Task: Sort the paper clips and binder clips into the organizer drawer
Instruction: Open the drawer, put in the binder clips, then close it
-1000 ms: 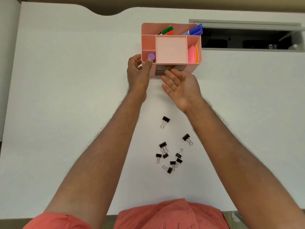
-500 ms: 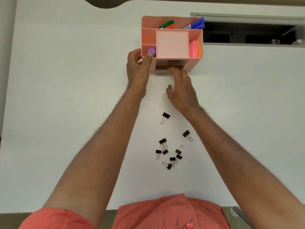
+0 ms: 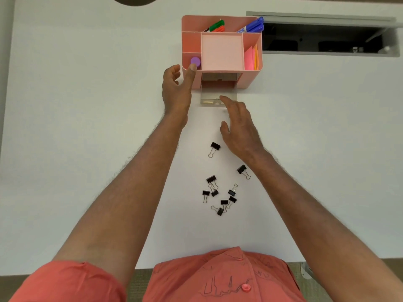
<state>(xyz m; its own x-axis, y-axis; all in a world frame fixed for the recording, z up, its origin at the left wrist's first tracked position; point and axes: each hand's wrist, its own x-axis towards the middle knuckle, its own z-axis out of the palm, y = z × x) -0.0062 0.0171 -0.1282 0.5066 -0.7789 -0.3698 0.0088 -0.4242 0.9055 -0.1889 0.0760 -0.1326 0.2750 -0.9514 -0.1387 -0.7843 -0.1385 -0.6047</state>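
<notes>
A pink desk organizer stands at the far middle of the white desk. Its clear drawer sticks out of the front toward me, with a few small pale items at its front end. My left hand grips the organizer's left front corner, thumb on the rim. My right hand is palm down with fingers extended, its fingertips touching the drawer's front edge. Several black binder clips lie scattered on the desk nearer to me, one just left of my right wrist. I see no paper clips on the desk.
The organizer's top holds green and red markers, blue markers, pink and orange sticky notes and a purple cap. A dark open cable recess lies in the desk at the back right.
The drawer has slid out of the organizer toward me, drawn by my right hand, which turned palm down and came back. My left hand has stayed on the organizer's corner.
</notes>
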